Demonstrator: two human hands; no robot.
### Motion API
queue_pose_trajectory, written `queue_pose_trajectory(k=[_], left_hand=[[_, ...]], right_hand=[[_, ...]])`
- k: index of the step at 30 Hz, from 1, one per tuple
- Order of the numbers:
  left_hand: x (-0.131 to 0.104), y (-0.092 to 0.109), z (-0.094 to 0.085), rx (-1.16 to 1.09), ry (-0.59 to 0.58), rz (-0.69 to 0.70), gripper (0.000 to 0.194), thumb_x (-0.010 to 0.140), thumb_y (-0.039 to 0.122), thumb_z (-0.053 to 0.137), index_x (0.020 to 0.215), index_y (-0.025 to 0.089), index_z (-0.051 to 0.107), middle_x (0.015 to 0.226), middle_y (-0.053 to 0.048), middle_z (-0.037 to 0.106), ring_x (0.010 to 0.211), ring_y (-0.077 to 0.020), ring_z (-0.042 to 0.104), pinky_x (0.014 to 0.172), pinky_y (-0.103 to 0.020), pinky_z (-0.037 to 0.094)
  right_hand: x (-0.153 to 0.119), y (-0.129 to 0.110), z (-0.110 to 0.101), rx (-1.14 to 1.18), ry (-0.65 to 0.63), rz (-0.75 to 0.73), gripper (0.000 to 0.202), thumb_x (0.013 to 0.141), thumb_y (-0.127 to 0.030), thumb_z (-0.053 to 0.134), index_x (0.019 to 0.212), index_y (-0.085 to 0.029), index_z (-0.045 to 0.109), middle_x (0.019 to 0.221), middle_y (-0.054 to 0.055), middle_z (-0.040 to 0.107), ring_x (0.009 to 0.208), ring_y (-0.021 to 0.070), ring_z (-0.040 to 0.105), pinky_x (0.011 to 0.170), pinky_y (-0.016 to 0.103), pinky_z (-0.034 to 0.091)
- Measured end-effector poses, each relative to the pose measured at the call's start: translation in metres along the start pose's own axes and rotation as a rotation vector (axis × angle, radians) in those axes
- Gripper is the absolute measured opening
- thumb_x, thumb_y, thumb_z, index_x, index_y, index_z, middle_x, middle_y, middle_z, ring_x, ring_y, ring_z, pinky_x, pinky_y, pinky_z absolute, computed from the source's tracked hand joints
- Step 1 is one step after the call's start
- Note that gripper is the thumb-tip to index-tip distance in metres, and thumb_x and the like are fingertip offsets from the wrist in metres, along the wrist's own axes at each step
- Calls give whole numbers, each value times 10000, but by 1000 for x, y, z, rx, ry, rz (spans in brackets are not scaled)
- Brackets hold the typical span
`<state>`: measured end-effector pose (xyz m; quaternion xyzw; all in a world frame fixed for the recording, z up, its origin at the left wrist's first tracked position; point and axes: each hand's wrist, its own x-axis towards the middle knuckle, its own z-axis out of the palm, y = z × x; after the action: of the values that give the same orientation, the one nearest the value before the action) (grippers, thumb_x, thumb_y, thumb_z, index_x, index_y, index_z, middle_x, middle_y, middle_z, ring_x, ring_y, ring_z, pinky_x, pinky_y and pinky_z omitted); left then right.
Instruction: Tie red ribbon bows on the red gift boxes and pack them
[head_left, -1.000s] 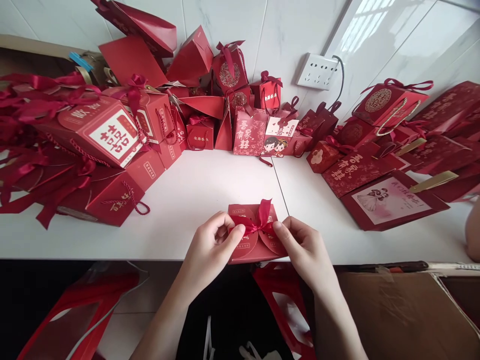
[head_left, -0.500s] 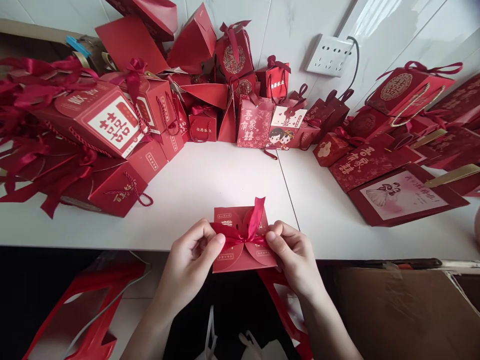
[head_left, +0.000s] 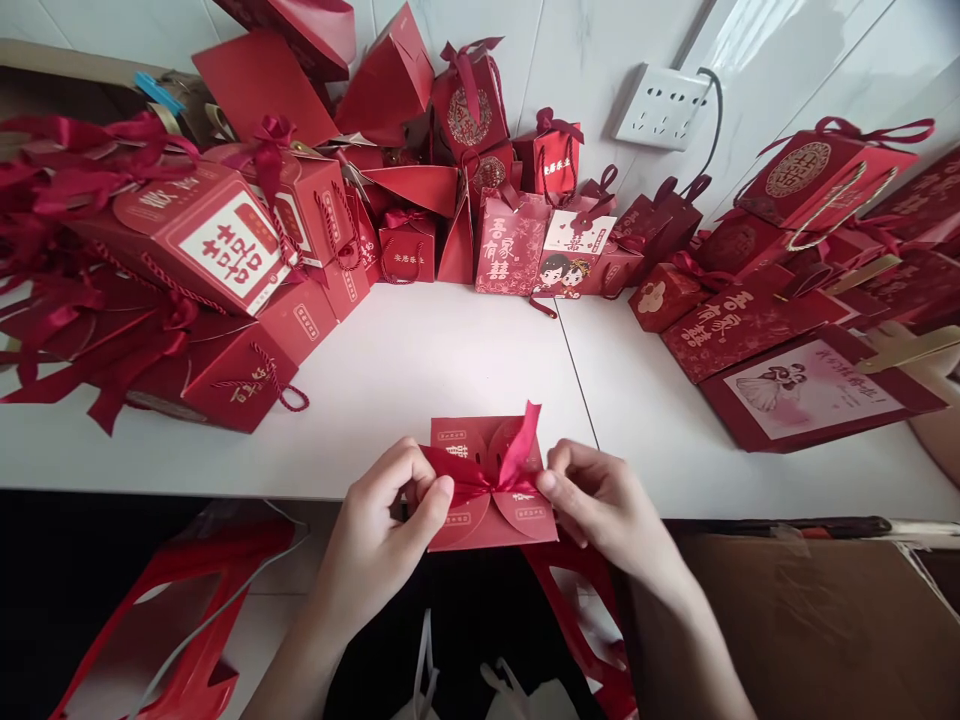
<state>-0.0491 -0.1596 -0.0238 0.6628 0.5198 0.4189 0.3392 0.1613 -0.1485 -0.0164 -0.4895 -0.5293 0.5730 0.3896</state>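
Note:
A red gift box (head_left: 487, 530) with rounded, overlapping top flaps lies at the table's front edge, partly over it. Across its top runs a shiny crimson ribbon (head_left: 517, 450), knotted at the middle, with one tail standing up. My left hand (head_left: 397, 510) pinches the ribbon between thumb and forefinger at the box's left side. On the right, my right hand (head_left: 600, 500) pinches the ribbon by the loop or end next to the knot; which of these I cannot tell. Both hands are closed, and the fingers of each are partly hidden behind the thumb.
Red boxes with white labels (head_left: 232, 250) are heaped on the left of the white table (head_left: 420, 350). More bags and boxes (head_left: 510, 245) line the wall below a socket strip (head_left: 664, 105). At right, another person's hand (head_left: 896, 350) touches a bag with a couple's picture (head_left: 810, 390).
My right hand has shifted slightly right, pulling the ribbon taut. The upright tail leans a little more to the right. Another person's hand and arm have come in at the right.

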Motion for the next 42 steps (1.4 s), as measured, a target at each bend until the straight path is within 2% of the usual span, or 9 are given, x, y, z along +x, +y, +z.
queue_pose_trajectory(k=[5, 8, 12, 16, 22, 30, 36, 39, 42], left_hand=[[-8, 6, -2, 22, -78, 21, 278, 877, 199, 467, 639, 197, 324, 628, 42, 359, 556, -82, 368, 516, -202, 329], [-12, 10, 0, 39, -81, 30, 271, 870, 187, 478, 642, 197, 331, 622, 45, 366, 548, -76, 371, 507, -194, 332], [-15, 12, 3, 85, 26, 85, 283, 843, 163, 506, 623, 190, 330, 613, 45, 374, 562, -73, 391, 535, -187, 358], [-18, 8, 7, 113, 107, 138, 278, 827, 145, 525, 621, 187, 344, 611, 47, 383, 569, -71, 406, 555, -186, 380], [-15, 4, 9, 100, 192, 263, 93, 826, 111, 532, 874, 189, 511, 823, -4, 513, 798, -117, 520, 713, -233, 460], [-6, 17, 2, 222, -110, 490, 380, 852, -42, 406, 1070, 189, 615, 1044, -43, 587, 1038, -147, 480, 947, -303, 422], [-5, 17, 4, 244, -120, 478, 366, 859, -37, 401, 1092, 167, 597, 1050, -47, 600, 1042, -153, 471, 934, -299, 421], [-5, 17, 4, 248, -124, 483, 362, 863, -29, 408, 1116, 164, 581, 1060, -49, 596, 1048, -155, 469, 937, -301, 419], [-5, 18, 3, 261, -120, 488, 354, 866, -25, 406, 1108, 162, 584, 1051, -49, 594, 1041, -152, 471, 930, -297, 422]], right_hand=[[4, -49, -4, -459, 247, -406, 185, 815, -370, 638, 753, -206, 577, 659, -11, 530, 510, 95, 488, 462, 225, 384], [22, -73, 14, -789, -89, -538, 58, 825, -260, 633, 810, -205, 648, 848, 42, 591, 787, 160, 576, 692, 273, 461], [50, -84, 31, -958, -591, -472, 164, 805, -213, 642, 964, -174, 654, 963, 67, 593, 856, 174, 587, 731, 275, 459], [64, -84, 28, -917, -740, -364, 224, 819, -174, 595, 1041, -158, 616, 956, 59, 630, 814, 153, 607, 703, 251, 453], [63, -68, 17, -634, -553, -281, 380, 809, -118, 555, 1172, -219, 511, 919, 1, 659, 790, 118, 618, 704, 231, 466], [72, -49, 12, -492, -275, -232, 397, 818, -207, 535, 1206, -193, 451, 626, -65, 522, 547, 98, 498, 538, 236, 421], [56, -24, -23, -458, 246, -242, 453, 826, -513, 532, 1131, -179, 524, 824, 53, 645, 803, 190, 624, 711, 323, 484], [36, -12, -35, -453, 162, -55, 577, 860, -656, 317, 836, -167, 623, 750, 78, 653, 730, 194, 621, 666, 323, 468], [24, -8, -35, -497, -6, 36, 557, 835, -660, 393, 650, -173, 592, 655, 51, 625, 630, 161, 563, 600, 291, 422]])
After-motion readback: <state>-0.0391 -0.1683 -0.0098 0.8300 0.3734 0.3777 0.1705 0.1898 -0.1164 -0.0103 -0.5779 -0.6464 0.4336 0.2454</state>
